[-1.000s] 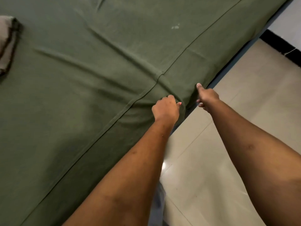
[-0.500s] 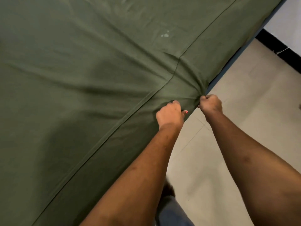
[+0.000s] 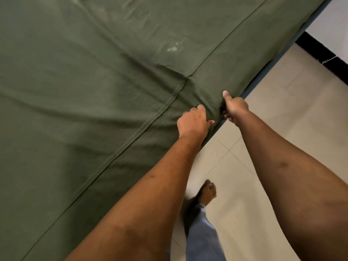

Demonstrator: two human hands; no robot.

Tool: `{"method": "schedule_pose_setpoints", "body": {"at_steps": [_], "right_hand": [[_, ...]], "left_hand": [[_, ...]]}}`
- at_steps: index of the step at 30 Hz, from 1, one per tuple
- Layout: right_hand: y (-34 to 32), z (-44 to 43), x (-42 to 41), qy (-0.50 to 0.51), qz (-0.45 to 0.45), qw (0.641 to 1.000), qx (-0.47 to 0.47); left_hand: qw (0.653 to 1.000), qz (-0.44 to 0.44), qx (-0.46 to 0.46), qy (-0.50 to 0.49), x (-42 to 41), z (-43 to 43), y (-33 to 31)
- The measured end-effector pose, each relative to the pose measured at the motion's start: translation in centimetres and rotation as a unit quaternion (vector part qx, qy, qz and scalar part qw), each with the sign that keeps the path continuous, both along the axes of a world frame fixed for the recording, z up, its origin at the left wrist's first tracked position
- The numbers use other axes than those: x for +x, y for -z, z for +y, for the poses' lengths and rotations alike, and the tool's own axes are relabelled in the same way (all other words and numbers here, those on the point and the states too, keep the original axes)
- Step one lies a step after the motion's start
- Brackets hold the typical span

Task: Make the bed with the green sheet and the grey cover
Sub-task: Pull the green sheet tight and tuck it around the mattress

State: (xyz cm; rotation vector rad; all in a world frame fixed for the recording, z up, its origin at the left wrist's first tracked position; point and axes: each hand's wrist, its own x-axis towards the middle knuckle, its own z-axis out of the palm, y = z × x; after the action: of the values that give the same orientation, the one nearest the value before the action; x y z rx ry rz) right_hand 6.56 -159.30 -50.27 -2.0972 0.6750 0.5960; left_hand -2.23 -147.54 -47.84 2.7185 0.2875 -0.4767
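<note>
Light: soft light is brightening the floor point(image 3: 301, 113).
Shadows: creases are shading the green sheet point(image 3: 84, 91).
Blur: the foot point(image 3: 208, 192) is smearing.

Sheet point(image 3: 94, 91): plain olive green, unpatterned, with a few pale whitish flecks point(image 3: 174, 48). Bed edge point(image 3: 263, 75): dark blue-grey. Floor point(image 3: 291, 138): cream tiles, thin darker grout lines. Skirting point(image 3: 323, 51): black. Wall point(image 3: 335, 19): white. Trouser leg point(image 3: 203, 240): light blue. Left hand point(image 3: 192, 122): thumbnail coral-pink. Right hand point(image 3: 236, 110): thumbnail pale pink.

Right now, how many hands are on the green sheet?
2. The left hand grips the green sheet near its seam; the right hand pinches its edge alongside.
</note>
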Motion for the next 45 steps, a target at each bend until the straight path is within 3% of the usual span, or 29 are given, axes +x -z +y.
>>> {"method": "schedule_pose_setpoints", "body": {"at_steps": [6,12,15,18,24,29,32,36,41,45], "right_hand": [[0.6,-4.4,2.6,0.027,-0.046,0.998,0.016],[1.1,-6.7,3.9,0.016,0.018,0.998,0.051],[0.2,-6.9,5.1,-0.04,0.069,0.993,0.084],[-0.3,-7.7,7.8,-0.039,0.056,0.993,0.094],[0.9,-7.3,11.4,-0.051,-0.035,0.997,0.041],[1.0,-11.9,13.7,-0.016,-0.089,0.995,-0.042],[1.4,-12.6,14.2,-0.015,-0.083,0.995,-0.053],[1.5,-11.7,14.4,0.0,-0.046,0.999,0.017],[0.4,-11.9,18.0,0.0,-0.016,0.999,0.039],[0.4,-12.2,21.4,-0.04,-0.031,0.999,-0.002]], "left_hand": [[0.999,0.003,0.044,0.005,2.8,-3.1,0.4],[0.996,-0.024,0.076,0.027,5.6,-5.6,0.7],[0.995,-0.029,0.087,0.027,6.7,-6.0,1.2],[0.994,-0.046,0.088,0.044,7.6,-6.0,1.7],[0.992,-0.057,0.095,0.066,8.3,-6.6,1.4],[0.993,-0.053,0.093,0.059,8.5,-7.9,1.4],[0.992,-0.039,0.095,0.074,9.0,-8.0,1.5],[0.99,-0.055,0.093,0.092,10.5,-7.9,0.5],[0.992,-0.065,0.095,0.051,15.6,-9.4,0.0],[0.994,-0.028,0.094,0.047,20.2,-11.6,0.9]]}}
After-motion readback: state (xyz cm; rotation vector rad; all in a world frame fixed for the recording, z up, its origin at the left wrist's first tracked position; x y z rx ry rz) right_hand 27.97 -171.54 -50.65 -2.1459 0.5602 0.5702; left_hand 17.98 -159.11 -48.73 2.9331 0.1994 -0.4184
